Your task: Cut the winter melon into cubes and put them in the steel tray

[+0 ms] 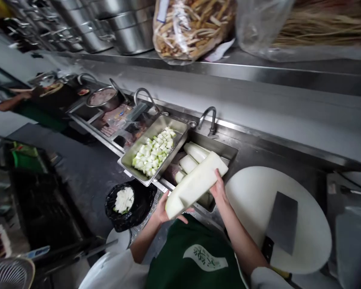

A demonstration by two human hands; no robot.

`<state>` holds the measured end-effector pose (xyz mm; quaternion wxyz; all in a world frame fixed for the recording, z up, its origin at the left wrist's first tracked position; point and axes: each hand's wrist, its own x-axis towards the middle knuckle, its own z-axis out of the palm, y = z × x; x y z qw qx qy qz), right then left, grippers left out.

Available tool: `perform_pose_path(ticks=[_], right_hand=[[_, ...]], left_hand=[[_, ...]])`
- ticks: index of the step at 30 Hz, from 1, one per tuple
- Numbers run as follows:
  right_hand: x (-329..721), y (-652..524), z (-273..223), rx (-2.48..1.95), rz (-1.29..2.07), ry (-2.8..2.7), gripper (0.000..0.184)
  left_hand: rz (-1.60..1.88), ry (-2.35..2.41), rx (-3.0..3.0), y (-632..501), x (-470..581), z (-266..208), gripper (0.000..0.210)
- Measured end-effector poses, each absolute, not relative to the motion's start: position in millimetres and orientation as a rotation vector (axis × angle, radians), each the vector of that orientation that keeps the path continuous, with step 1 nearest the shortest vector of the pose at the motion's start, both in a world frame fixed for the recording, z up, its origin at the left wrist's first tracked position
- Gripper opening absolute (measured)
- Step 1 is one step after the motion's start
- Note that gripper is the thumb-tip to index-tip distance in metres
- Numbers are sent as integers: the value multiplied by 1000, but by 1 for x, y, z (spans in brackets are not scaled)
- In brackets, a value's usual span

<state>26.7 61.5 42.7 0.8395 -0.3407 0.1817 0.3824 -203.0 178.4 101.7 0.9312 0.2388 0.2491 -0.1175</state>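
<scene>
A long, pale, peeled piece of winter melon point(195, 182) is held between my two hands above the sink. My left hand point(162, 210) supports its lower left end, with fingers reaching underneath. Around the upper right end, my right hand point(218, 186) grips the side with the thumb on top. More pale melon pieces point(195, 152) lie in the sink point(228, 150) behind it. Left of them, a steel tray point(129, 160) of cut pale-green melon chunks point(156, 150) rests over the sink's edge.
On the right, a cleaver point(284, 220) lies on a round white cutting board point(246, 188). A black-bagged bin point(141, 200) holding white scraps stands at lower left. A faucet point(212, 120) rises behind the sink. Overhead, a shelf point(258, 72) carries bagged dried goods. A co-worker point(42, 108) stands far left.
</scene>
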Motion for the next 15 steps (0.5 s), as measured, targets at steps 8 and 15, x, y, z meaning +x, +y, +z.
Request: perform_pose_path(ticks=[8,15], right_hand=[[48,121,21,-1027,865,146,78],[120,144,3,-1430,876,-310,79]], left_hand=[[-222,602,534,152,-149,20,85],[-52,617,614,161,-111,17,69]])
